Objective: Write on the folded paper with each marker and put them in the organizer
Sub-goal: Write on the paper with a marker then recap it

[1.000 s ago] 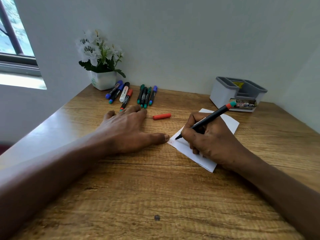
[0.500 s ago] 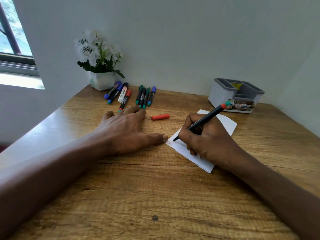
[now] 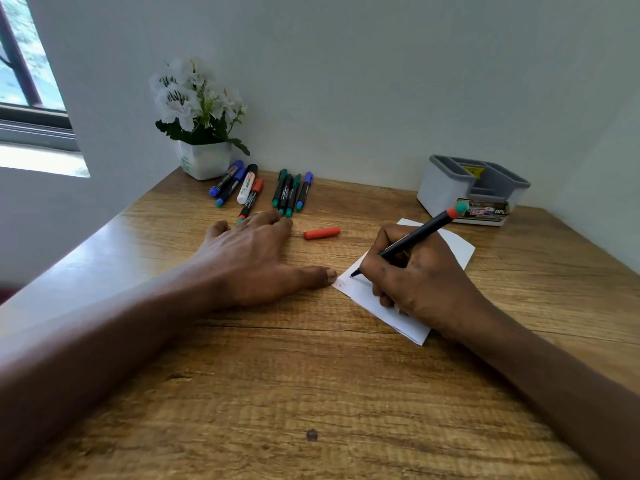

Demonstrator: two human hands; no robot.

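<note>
My right hand (image 3: pixel 422 275) grips a black marker (image 3: pixel 420 233) with an orange and green end, its tip touching the near left corner of the folded white paper (image 3: pixel 457 247). Faint red marks show on the paper by the tip. My left hand (image 3: pixel 252 258) lies flat on the wooden desk, fingers apart, thumb tip at the paper's left edge. The marker's orange cap (image 3: pixel 322 233) lies on the desk between both hands. Several capped markers (image 3: pixel 287 192) lie in a row at the back. The grey organizer (image 3: pixel 446 187) stands at the back right.
A white pot of white flowers (image 3: pixel 204 157) stands in the back left corner next to the markers. A small printed box (image 3: pixel 488 211) leans against the organizer's front. Walls close the desk (image 3: pixel 311 393) at the back and right; a window is at far left.
The marker tip has shifted slightly along the paper and faint red marks now show beside it. My left hand has stayed flat in place.
</note>
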